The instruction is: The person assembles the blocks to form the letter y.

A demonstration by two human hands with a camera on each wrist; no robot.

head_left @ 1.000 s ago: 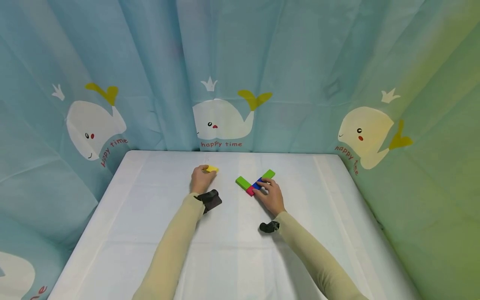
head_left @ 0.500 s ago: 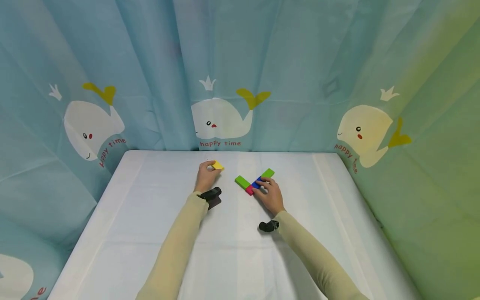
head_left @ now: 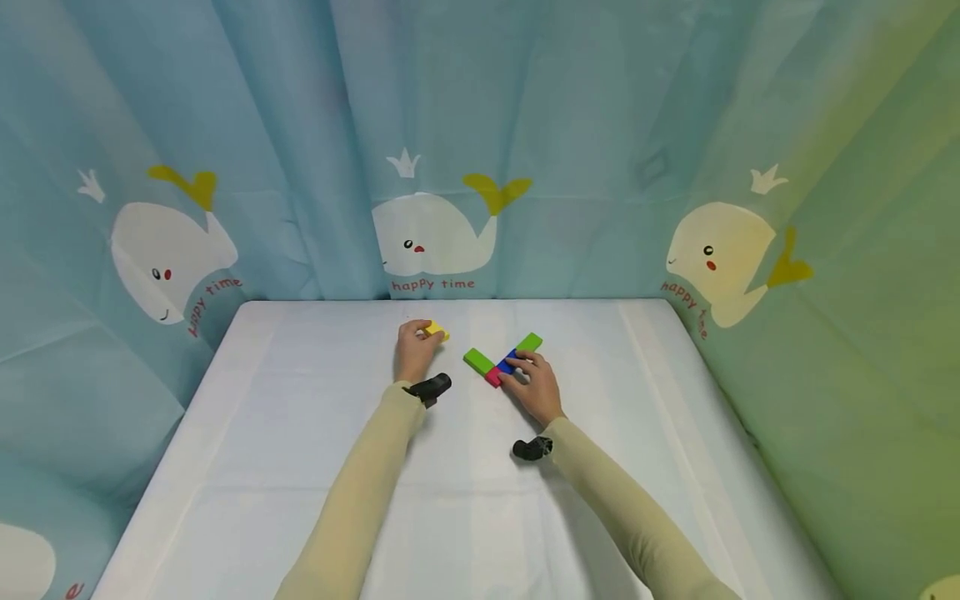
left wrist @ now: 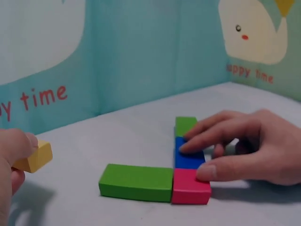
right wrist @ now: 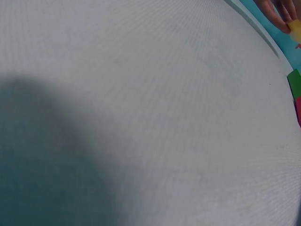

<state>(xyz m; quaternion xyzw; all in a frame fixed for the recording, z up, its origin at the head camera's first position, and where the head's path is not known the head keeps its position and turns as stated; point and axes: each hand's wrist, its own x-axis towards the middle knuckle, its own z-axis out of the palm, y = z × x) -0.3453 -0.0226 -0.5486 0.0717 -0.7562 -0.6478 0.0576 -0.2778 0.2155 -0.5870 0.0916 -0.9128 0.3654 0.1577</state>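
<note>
My left hand (head_left: 415, 350) pinches a yellow block (left wrist: 41, 155) between thumb and fingers, with a shadow under it in the left wrist view. To its right, several blocks lie end to end in an L shape: a green block (left wrist: 136, 182), a red block (left wrist: 191, 186) at the corner, a blue block (left wrist: 188, 161) and another green block (left wrist: 186, 125) at the far end. My right hand (head_left: 538, 389) rests on this row, fingertips on the blue block and thumb on the red one. In the right wrist view only block edges show at the right border.
All the blocks are near the back of a table (head_left: 465, 517) under a white cloth. Behind and beside it hangs a blue curtain (head_left: 600, 108) printed with whales. A black wrist camera (head_left: 531, 450) sits at the right cuff, another (head_left: 431, 387) at the left.
My left hand has carried the yellow block a little to the right and away, turning it slightly. The right hand keeps its place on the row. The head view has shifted slightly.
</note>
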